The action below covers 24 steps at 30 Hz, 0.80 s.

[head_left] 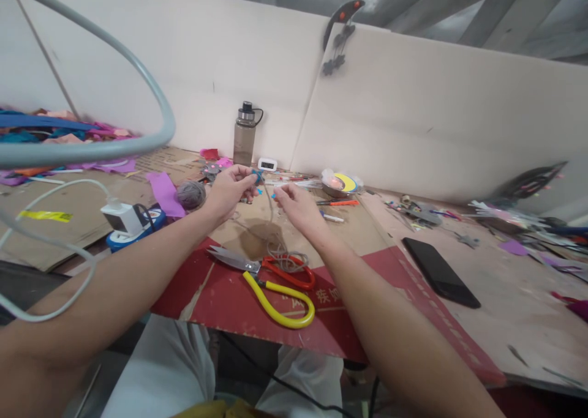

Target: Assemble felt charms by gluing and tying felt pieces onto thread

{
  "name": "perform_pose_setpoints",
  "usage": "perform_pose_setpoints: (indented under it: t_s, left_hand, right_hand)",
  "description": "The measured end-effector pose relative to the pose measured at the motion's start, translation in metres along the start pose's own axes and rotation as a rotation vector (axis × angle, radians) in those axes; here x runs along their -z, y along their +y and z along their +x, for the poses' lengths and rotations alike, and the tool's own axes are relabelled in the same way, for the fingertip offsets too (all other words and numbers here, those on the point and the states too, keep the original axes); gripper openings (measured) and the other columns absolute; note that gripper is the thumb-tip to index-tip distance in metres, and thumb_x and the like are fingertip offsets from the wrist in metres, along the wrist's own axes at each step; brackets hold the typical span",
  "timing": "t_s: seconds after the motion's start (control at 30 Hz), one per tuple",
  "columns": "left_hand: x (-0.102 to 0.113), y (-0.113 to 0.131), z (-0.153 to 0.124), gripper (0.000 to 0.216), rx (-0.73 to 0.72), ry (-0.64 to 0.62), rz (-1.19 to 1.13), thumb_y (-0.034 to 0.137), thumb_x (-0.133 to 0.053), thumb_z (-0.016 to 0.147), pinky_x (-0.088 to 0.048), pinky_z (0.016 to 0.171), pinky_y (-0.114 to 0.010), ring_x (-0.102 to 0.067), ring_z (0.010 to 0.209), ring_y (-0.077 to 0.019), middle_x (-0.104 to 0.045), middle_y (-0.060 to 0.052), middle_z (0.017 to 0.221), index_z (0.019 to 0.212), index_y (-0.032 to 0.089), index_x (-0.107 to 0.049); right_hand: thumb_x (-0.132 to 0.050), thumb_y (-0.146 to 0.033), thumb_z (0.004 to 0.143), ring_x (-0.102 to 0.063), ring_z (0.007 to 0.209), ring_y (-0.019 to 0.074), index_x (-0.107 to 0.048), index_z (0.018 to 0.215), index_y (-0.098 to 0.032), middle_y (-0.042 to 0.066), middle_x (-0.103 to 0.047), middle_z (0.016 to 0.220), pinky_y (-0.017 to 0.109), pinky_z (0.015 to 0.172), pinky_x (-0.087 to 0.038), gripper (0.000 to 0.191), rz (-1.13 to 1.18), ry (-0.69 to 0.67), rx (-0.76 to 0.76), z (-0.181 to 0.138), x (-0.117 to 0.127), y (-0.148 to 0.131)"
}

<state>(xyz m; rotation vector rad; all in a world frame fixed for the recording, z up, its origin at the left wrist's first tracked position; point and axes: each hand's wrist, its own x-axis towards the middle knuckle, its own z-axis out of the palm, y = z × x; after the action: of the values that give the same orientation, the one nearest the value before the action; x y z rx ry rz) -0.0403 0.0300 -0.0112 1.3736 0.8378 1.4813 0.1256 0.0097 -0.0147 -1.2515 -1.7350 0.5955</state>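
Left grip (pixel 232 188): closed to a pinch; a blue piece (pixel 258 176) is held between thumb and fingers, above the middle of the desk (pixel 487 332).
Right grip (pixel 296 202): nearly closed; a blue bit (pixel 274 196) is pinched at the fingertips, just beside the left grip but apart from it.
String (pixel 269 205): seen below the blue piece, between the two grips; whether it is joined to the piece cannot be told. A loose coil (pixel 287 259) is piled below, over the red handle of the scissors.
Scissors (pixel 255 269): laid open on the cardboard (pixel 367 231) between the forearms, blades pointed left.
Left side: the yarn ball (pixel 191 194) is set near the left wrist, beside a purple strip (pixel 164 191). The charger (pixel 122 218) is plugged into a blue socket block (pixel 133 237); the white cable (pixel 89 256) is looped in front of the left forearm.
Hoop (pixel 154 100): the upper left of the view is crossed by it, and part of the scraps (pixel 59 138) is hidden.
Behind: the bottle (pixel 244 136) is stood upright against the panel (pixel 390 112), beside a small clock (pixel 267 164); the bowl (pixel 329 191) is placed farther right.
Right side: the phone (pixel 440 272) is laid flat, well apart from both grips.
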Motion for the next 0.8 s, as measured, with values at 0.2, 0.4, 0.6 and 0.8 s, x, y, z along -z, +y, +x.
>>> perform_pose_setpoints:
  t_s: [0.2,0.4,0.6,0.8]
  left_hand:
    - [0.004,-0.003,0.002,0.024,0.001,0.000,-0.072,0.025,-0.076,0.065,-0.036,0.041,-0.017,-0.049,0.046,-0.0055,-0.058,0.003,0.061,0.080,0.015,-0.060]
    - [0.004,-0.001,0.002,0.020,0.012,0.010,-0.118,0.025,-0.076,0.065,-0.030,0.038,-0.017,-0.040,0.044,-0.0032,-0.054,0.004,0.062,0.074,0.014,-0.061]
    - [0.003,-0.001,0.003,0.020,0.013,-0.004,-0.113,0.025,-0.076,0.064,-0.031,0.042,-0.018,-0.040,0.045,-0.0037,-0.050,0.005,0.056,0.067,0.014,-0.059]
    - [0.005,-0.009,0.003,0.019,0.006,-0.033,-0.011,0.025,-0.075,0.064,-0.031,0.044,-0.020,-0.042,0.043,-0.0040,-0.050,0.005,0.054,0.064,0.014,-0.059]
  right_hand:
    - [-0.045,-0.037,0.089,-0.061,0.082,0.0179,-0.061,0.086,-0.017,0.006,-0.069,0.088,0.028,0.074,-0.041,0.027,-0.334,0.173,-0.072,-0.003,0.036,0.010]
    - [-0.046,-0.047,0.089,-0.066,0.086,0.0275,-0.068,0.086,-0.012,0.020,-0.071,0.093,0.033,0.071,-0.043,0.041,-0.929,-0.094,-0.285,-0.033,0.062,0.029]
    - [-0.051,-0.039,0.084,-0.068,0.094,0.0282,-0.067,0.104,-0.006,0.023,-0.070,0.102,0.031,0.073,-0.047,0.042,-0.881,-0.178,-0.337,-0.037,0.046,0.056]
    - [-0.051,-0.036,0.079,-0.067,0.075,0.0239,-0.068,0.088,-0.016,0.013,-0.072,0.085,0.029,0.058,-0.045,0.028,-0.522,-0.044,-0.508,-0.025,0.048,0.061]
